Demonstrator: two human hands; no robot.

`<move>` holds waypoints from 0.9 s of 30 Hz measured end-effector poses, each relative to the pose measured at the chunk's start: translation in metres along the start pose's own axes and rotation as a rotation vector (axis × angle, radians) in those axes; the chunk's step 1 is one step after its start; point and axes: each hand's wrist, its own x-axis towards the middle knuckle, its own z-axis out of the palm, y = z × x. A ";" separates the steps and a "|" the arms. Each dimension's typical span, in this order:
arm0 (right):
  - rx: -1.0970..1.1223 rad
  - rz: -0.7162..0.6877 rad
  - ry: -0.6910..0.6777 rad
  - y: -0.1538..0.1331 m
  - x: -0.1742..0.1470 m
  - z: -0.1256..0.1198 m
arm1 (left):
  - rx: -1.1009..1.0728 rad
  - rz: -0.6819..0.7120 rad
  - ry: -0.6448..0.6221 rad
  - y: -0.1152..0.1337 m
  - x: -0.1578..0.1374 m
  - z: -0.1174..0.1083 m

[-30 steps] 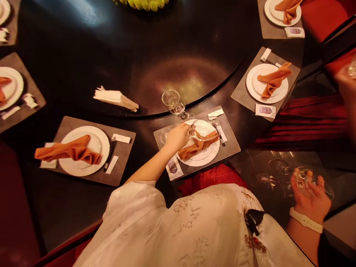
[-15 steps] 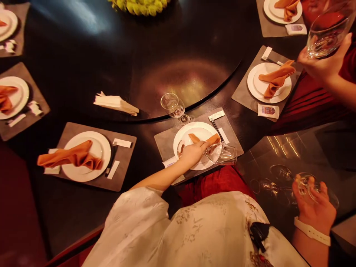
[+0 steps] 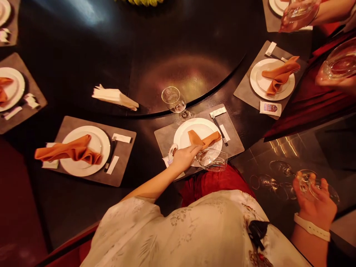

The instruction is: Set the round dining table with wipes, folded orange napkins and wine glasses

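My left hand [image 3: 185,157] is closed around the stem of a wine glass [image 3: 213,160]. The glass lies sideways over the near part of a white plate [image 3: 180,128], bowl to the right and foot to the left. On that plate is a folded orange napkin [image 3: 213,139]. Just beyond the plate a second wine glass [image 3: 174,101] stands upright on the dark table. At the lower right, my right hand [image 3: 315,198] is palm up with several stemmed glasses [image 3: 267,181] gripped between its fingers, their bowls hanging over the floor.
Place settings with grey mats [image 3: 126,163], plates, napkins and chopsticks ring the table. A folded white cloth or paper bundle [image 3: 114,97] lies near the turntable edge [image 3: 219,90]. At the upper right, other people's hands [image 3: 294,22] hold glasses. A red chair [image 3: 211,181] is at the table's edge.
My left hand has drawn the wine glass slightly left and toward me. My right hand stays in place. At the upper right, one person's hand with a glass has shifted, and another hand has appeared.
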 end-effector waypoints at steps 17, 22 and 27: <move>0.066 0.002 -0.026 -0.001 0.002 -0.018 | -0.005 -0.020 0.048 0.004 0.003 -0.013; 0.103 -0.001 0.001 -0.001 0.011 -0.037 | -0.323 -0.078 0.443 0.002 -0.005 -0.049; 0.132 0.017 0.068 -0.003 0.016 -0.044 | -0.832 -0.184 0.779 0.006 -0.018 -0.096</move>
